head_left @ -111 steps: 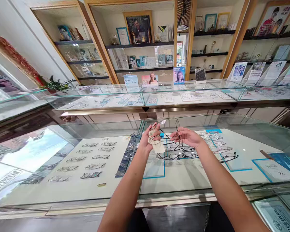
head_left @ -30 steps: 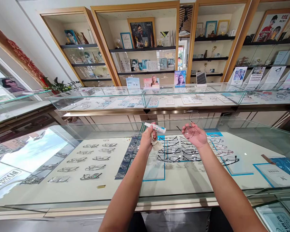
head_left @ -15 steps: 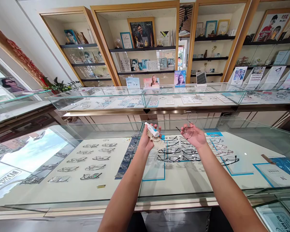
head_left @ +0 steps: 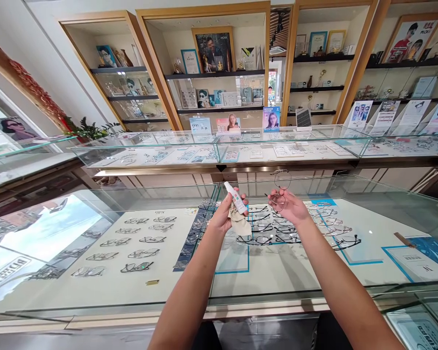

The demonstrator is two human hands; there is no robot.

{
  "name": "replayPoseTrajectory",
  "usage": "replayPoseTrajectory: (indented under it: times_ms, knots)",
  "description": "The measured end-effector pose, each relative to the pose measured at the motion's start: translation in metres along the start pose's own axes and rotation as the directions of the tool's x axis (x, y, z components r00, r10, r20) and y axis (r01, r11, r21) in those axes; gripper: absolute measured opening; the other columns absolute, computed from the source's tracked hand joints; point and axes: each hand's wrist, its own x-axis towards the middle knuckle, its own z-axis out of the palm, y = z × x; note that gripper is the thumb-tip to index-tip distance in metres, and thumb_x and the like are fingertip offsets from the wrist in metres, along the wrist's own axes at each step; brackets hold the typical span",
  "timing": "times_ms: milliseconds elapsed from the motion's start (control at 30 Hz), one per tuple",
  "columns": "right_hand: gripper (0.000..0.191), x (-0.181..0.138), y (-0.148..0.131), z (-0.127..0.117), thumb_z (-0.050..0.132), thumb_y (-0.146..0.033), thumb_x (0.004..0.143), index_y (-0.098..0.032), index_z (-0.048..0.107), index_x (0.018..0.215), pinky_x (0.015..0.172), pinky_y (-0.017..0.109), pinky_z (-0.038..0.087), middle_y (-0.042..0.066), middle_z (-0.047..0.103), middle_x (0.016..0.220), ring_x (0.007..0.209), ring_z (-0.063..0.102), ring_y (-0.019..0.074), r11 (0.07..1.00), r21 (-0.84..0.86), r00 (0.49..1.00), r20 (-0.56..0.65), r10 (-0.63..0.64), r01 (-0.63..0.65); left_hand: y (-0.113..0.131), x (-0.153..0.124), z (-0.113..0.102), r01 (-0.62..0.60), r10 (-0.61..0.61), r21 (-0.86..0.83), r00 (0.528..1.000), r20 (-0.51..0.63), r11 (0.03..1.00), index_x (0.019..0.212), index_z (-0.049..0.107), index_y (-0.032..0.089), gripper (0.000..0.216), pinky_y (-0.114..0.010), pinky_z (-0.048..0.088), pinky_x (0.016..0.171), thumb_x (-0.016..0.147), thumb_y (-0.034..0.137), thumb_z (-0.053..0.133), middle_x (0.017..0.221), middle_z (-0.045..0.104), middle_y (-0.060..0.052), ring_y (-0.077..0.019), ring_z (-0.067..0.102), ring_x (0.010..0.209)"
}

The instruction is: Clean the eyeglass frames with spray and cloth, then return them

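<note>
My left hand [head_left: 224, 214] is closed around a small white spray bottle [head_left: 235, 198], its tip slanting up to the left. A crumpled beige cloth [head_left: 241, 225] hangs from the same hand, below the bottle. In my right hand [head_left: 294, 208] is a pair of thin round-framed eyeglasses [head_left: 282, 181], pinched by the lower lens. The other lens stands up above the fingers, and one temple points left. Both hands are above the glass display counter, a short gap apart.
Under the glass counter [head_left: 124, 291] lie rows of eyeglasses [head_left: 144, 253] on both sides. A blue leaflet [head_left: 432, 255] is at the right. Behind runs another glass showcase [head_left: 255, 154] with standing cards, and wooden shelves [head_left: 219, 73] against the wall.
The bottle has turned more upright, its label now facing me, and the cloth hangs lower. The eyeglasses have shifted slightly left with my right hand.
</note>
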Motion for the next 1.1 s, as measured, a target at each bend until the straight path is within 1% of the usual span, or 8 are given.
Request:
replayPoseTrajectory:
  times_ms: [133,267,433,500,633,800,933,1100]
  knots:
    - [0.02,0.001,0.005,0.006,0.093,-0.038,0.085,-0.025,0.078,0.087,0.09,0.034,0.064,0.005,0.083,0.107,0.103,0.078,0.0206,0.99,-0.138,1.0,0.009,0.01,-0.009,-0.004,-0.004,0.002,0.062,-0.074,0.127,0.993,0.096,0.99,0.117,0.062,0.027,0.062,-0.029,0.063,0.06,0.075,0.056,0.098,0.09,0.062,-0.001,-0.02,0.068,0.085]
    - [0.024,0.002,0.013,0.012,0.095,-0.042,0.083,-0.024,0.081,0.09,0.09,0.033,0.061,0.006,0.083,0.104,0.102,0.077,0.0211,0.965,-0.262,1.0,-0.018,0.005,-0.01,-0.006,-0.005,0.005,0.033,-0.057,0.156,0.986,0.157,0.987,0.112,0.063,0.025,0.053,-0.027,0.06,0.057,0.08,0.054,0.094,0.088,0.062,0.0,-0.0163,0.063,0.076]
    - [0.032,0.002,0.023,0.02,0.098,-0.049,0.078,-0.024,0.079,0.084,0.093,0.037,0.059,0.004,0.083,0.099,0.1,0.077,0.022,0.943,-0.326,0.998,-0.034,0.058,-0.065,-0.006,0.001,0.005,0.022,-0.04,0.228,0.996,0.075,0.973,0.087,0.066,0.019,0.072,-0.029,0.055,0.053,0.081,0.09,0.07,0.075,0.056,-0.002,-0.0171,0.059,0.067]
    - [0.034,0.002,0.029,0.022,0.098,-0.051,0.077,-0.024,0.078,0.082,0.095,0.038,0.057,0.004,0.083,0.1,0.1,0.077,0.022,0.932,-0.353,0.996,-0.047,0.078,-0.09,-0.008,0.005,0.003,-0.002,0.004,0.33,1.0,-0.004,0.944,0.078,0.063,0.02,0.074,-0.029,0.055,0.055,0.083,0.094,0.061,0.073,0.054,-0.003,-0.0173,0.058,0.065]
    - [0.037,0.003,0.039,0.024,0.098,-0.054,0.076,-0.023,0.079,0.082,0.095,0.038,0.056,0.005,0.084,0.099,0.1,0.075,0.0213,0.907,-0.4,0.991,-0.089,0.103,-0.13,-0.014,0.008,-0.001,-0.13,0.258,0.638,0.96,-0.111,0.759,0.074,0.064,0.021,0.061,-0.031,0.053,0.063,0.089,0.081,0.058,0.076,0.058,-0.004,-0.0175,0.056,0.068]
    - [0.04,0.002,0.045,0.026,0.097,-0.057,0.074,-0.023,0.079,0.083,0.095,0.039,0.055,0.006,0.084,0.099,0.101,0.075,0.0224,0.891,-0.427,0.987,-0.096,0.127,-0.156,-0.017,0.004,-0.003,-0.225,0.448,0.882,0.894,0.018,0.415,0.076,0.061,0.022,0.047,-0.031,0.046,0.069,0.093,0.066,0.058,0.075,0.056,-0.001,-0.0185,0.052,0.072]
    - [0.04,0.0,0.046,0.028,0.098,-0.057,0.073,-0.023,0.078,0.082,0.097,0.039,0.056,0.006,0.084,0.098,0.102,0.075,0.0227,0.889,-0.425,0.985,-0.094,0.142,-0.169,-0.02,0.002,-0.004,-0.241,0.455,0.914,0.887,0.072,0.327,0.078,0.061,0.021,0.047,-0.031,0.043,0.069,0.096,0.064,0.056,0.076,0.058,-0.002,-0.0187,0.052,0.074]
    - [0.04,0.0,0.047,0.029,0.098,-0.057,0.075,-0.023,0.078,0.082,0.097,0.038,0.055,0.005,0.084,0.099,0.099,0.075,0.021,0.895,-0.41,0.985,-0.076,0.157,-0.174,-0.022,0.002,-0.005,-0.234,0.467,0.919,0.882,0.063,0.317,0.081,0.06,0.022,0.052,-0.032,0.047,0.071,0.096,0.07,0.05,0.08,0.06,-0.004,-0.0209,0.056,0.079]
